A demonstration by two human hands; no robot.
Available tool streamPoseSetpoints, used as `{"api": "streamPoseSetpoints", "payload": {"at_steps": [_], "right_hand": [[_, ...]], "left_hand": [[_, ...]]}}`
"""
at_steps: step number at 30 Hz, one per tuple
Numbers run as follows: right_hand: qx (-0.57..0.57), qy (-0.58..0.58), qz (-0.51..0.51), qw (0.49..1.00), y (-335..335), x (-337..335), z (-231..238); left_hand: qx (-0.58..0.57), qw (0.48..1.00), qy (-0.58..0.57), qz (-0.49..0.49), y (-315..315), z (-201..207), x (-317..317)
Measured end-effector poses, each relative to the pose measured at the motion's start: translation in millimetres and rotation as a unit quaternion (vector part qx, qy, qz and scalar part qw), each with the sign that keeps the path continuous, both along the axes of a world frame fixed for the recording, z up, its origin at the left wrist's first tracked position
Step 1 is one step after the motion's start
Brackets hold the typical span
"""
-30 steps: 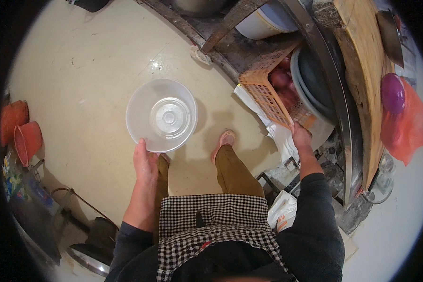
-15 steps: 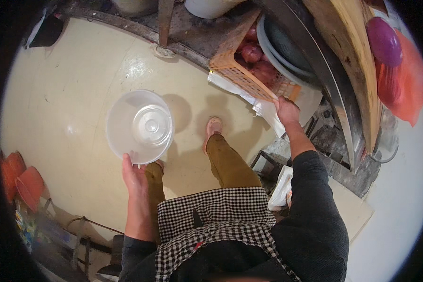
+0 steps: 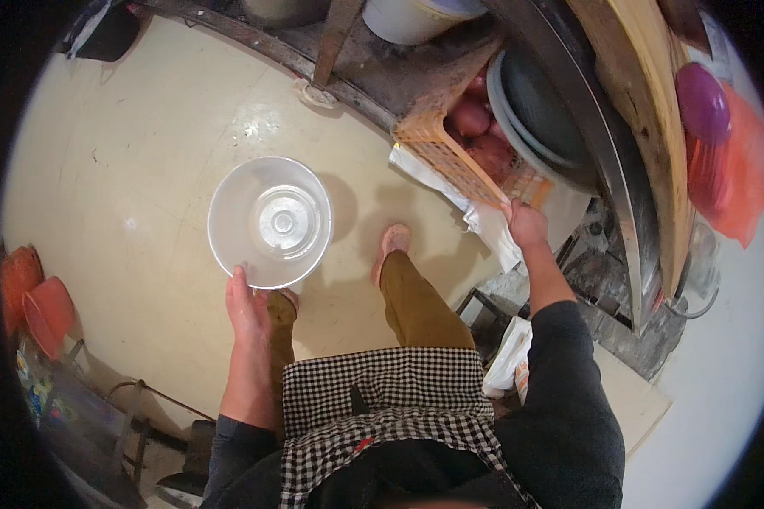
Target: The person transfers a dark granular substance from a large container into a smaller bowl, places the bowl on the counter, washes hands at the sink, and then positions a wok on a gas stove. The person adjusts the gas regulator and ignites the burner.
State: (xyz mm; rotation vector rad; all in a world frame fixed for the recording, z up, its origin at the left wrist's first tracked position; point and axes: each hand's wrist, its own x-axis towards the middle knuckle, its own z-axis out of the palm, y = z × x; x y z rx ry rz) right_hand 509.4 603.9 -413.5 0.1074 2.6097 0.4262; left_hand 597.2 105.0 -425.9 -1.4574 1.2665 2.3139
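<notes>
A clear round plastic tub (image 3: 229, 212) hangs above the floor at the left, its inside bare. My left hand (image 3: 248, 307) grips its near rim, thumb over the edge. On the right, my right hand (image 3: 528, 225) is closed on the near corner of an orange plastic crate (image 3: 450, 151). Red onions (image 3: 471, 117) lie inside the crate, which stands at the edge of a low shelf. A grey round basin (image 3: 530, 127) beside the onions partly covers them.
A dark wooden shelf (image 3: 373, 85) with a white bucket (image 3: 412, 21) runs along the far side. A wooden board edge (image 3: 632, 93) overhangs at right, with a red plastic bag (image 3: 730, 178) beyond. Orange-red containers (image 3: 49, 312) stand at far left. White sheeting (image 3: 492, 233) lies beneath the crate.
The tub has shifted slightly to the right in the picture with my left hand. The crate, shelf and my right hand appear a little lower and further right; both grips are unchanged.
</notes>
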Motion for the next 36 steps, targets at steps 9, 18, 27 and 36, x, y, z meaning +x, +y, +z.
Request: {"api": "streamPoseSetpoints", "payload": {"at_steps": [9, 18, 27, 36], "right_hand": [[-0.107, 0.12, 0.223, 0.961, -177, -40, -3], [0.187, -0.137, 0.314, 0.921, -188, -152, -48], [0.2, -0.093, 0.315, 0.923, -169, -140, -57], [-0.721, 0.173, -0.456, 0.493, -181, -308, -69]], "left_hand": [[0.007, 0.995, -0.012, 0.1, -6, -37, 4], [0.051, 0.992, 0.005, 0.116, 6, -91, 0], [0.044, 0.993, 0.04, 0.105, 0, -91, -35], [0.03, 0.991, 0.069, 0.112, -6, -79, -74]]}}
